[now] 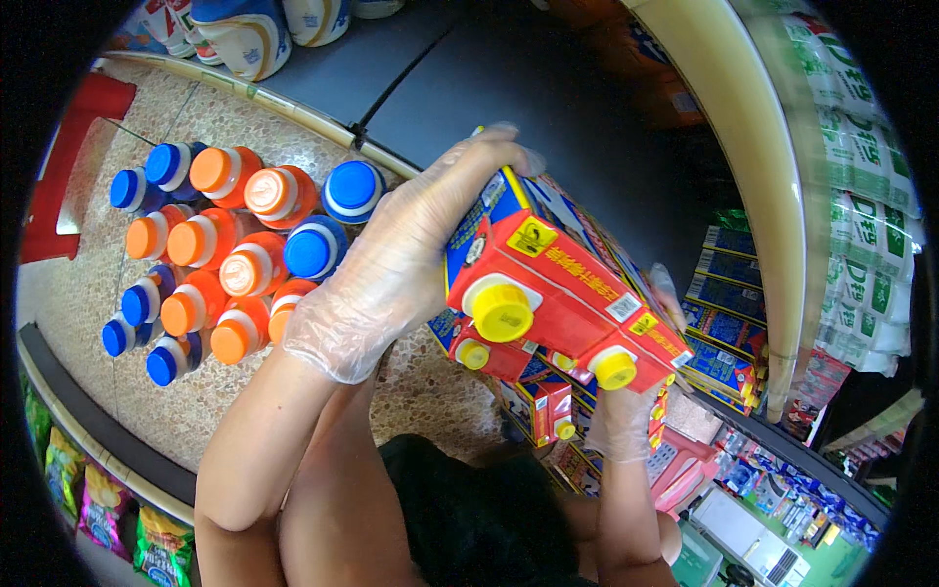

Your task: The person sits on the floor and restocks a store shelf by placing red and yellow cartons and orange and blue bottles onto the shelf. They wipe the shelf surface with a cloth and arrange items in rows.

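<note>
Two red-and-blue cartons (557, 257) with yellow screw caps are held side by side, tilted over the floor in front of the dark shelf. My left hand (403, 242), in a clear plastic glove, grips their left side, with its fingers over the far edge. Similarly gloved, my right hand (623, 422) supports the opposite side. Most of it is hidden by the cartons, though fingertips show beyond their far edge. Below the held pair, more cartons of the same kind (543, 411) stand close to my legs; their lower parts are partly hidden.
Several orange-capped bottles (246, 264) and blue-capped bottles (352, 187) stand on the speckled floor (433, 403) at left. White jugs (246, 37) sit on the dark shelf (469, 88). Stacked cartons (722, 315) and green-white packs (858, 257) are at right. Snack bags (103, 506) line the lower left.
</note>
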Demonstrator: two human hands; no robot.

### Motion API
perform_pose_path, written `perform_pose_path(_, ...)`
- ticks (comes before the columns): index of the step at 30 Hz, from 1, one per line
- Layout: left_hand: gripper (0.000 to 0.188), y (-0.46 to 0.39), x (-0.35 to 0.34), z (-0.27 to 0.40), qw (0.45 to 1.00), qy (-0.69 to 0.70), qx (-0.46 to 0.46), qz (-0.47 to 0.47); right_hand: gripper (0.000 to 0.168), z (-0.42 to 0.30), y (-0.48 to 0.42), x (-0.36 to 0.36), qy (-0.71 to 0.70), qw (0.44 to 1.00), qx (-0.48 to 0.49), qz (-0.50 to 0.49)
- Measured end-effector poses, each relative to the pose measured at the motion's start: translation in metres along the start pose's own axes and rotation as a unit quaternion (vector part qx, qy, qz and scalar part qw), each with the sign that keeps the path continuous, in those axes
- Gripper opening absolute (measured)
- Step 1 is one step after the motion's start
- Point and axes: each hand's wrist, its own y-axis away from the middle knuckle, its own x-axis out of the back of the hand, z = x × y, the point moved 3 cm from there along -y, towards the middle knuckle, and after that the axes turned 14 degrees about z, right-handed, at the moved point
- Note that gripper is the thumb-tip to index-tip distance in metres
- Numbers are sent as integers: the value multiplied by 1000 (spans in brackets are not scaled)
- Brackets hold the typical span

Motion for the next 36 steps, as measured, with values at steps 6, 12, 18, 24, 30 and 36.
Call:
perform_pose_path(6, 59, 21, 18, 57, 999, -33, -12, 1, 69, -30, 21, 24, -271, 941, -199, -44)
perform_pose_path(12, 57, 62, 34, 137, 998, -21, 41, 36, 55, -83, 51, 66, -269, 950, -148, -57)
perform_pose_path(18, 22, 109, 50, 179, 951, 120, 260, 114, 80, -97, 94, 96, -336, 915, -178, -132)
perform_pose_path(24, 35, 121, 59, 161, 962, -87, 252, -64, 83, -63, 149, 95, -202, 941, -213, -170)
perform_pose_path(30, 26, 149, 57, 57, 942, -13, 330, -57, 77, -2, 201, 40, -176, 947, -237, -124)
perform_pose_path(36, 40, 162, 52, -31, 929, 13, 368, -30, 81, 56, 232, -27, -195, 930, -300, -83)
